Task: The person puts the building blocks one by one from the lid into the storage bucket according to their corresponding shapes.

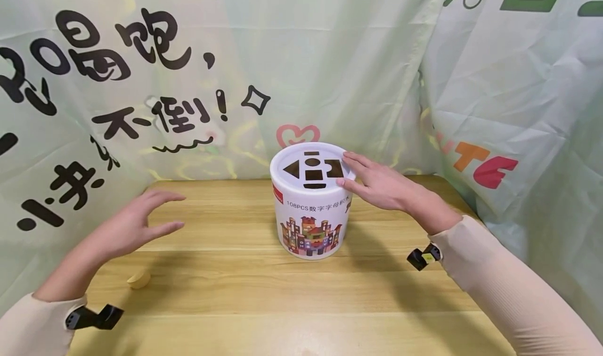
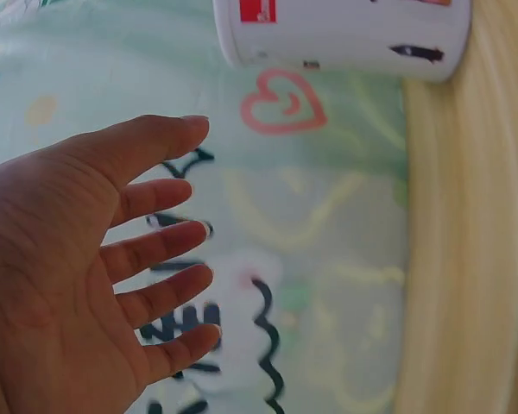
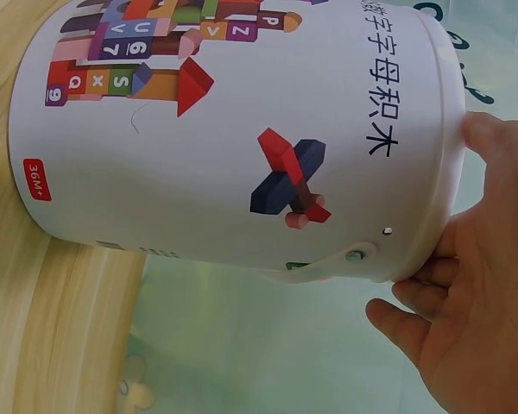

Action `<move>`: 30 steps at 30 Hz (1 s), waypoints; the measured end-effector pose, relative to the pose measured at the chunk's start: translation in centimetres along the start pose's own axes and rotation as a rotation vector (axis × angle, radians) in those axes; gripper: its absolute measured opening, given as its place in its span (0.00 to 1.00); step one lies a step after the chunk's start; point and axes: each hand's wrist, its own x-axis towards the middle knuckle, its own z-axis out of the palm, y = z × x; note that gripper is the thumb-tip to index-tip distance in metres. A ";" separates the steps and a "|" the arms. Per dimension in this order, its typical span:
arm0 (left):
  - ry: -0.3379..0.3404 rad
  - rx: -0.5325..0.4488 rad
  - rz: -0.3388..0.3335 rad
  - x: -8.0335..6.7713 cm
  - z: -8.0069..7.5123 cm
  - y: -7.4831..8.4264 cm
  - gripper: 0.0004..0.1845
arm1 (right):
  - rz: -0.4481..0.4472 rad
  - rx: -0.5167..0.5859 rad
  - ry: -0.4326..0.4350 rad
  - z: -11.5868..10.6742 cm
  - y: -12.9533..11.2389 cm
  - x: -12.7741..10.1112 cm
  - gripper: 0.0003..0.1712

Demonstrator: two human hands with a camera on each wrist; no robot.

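A white toy-block bucket (image 1: 312, 209) stands upright on the wooden table, printed with a castle of colourful blocks. Its white lid (image 1: 294, 156) has several cut-out shapes, among them a triangle, a circle and a square. My right hand (image 1: 379, 184) rests on the right rim of the lid, fingers straight and thumb apart from them. From the right wrist view, that hand (image 3: 479, 285) lies against the bucket's (image 3: 207, 172) top edge. My left hand (image 1: 136, 222) hovers left of the bucket, thumb and fingers spread, palm towards it, holding nothing.
A small yellow wooden block (image 1: 138, 279) lies on the table (image 1: 235, 293) below the left forearm. Behind the table hangs a pale green curtain (image 1: 330, 73) with black characters and a pink heart. A white handle (image 3: 328, 263) is fixed to the bucket's side.
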 end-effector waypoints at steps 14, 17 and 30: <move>0.010 0.002 -0.140 -6.2 3.5 -5.5 0.32 | -0.002 0.002 0.014 0.1 0.2 0.1 0.46; 0.002 -0.001 -0.178 -7.3 4.2 -6.3 0.33 | -0.002 0.003 0.020 0.1 0.2 0.1 0.47; -0.071 -0.048 -0.295 -10.2 6.8 -9.1 0.32 | -0.003 0.009 0.013 0.1 0.1 0.1 0.46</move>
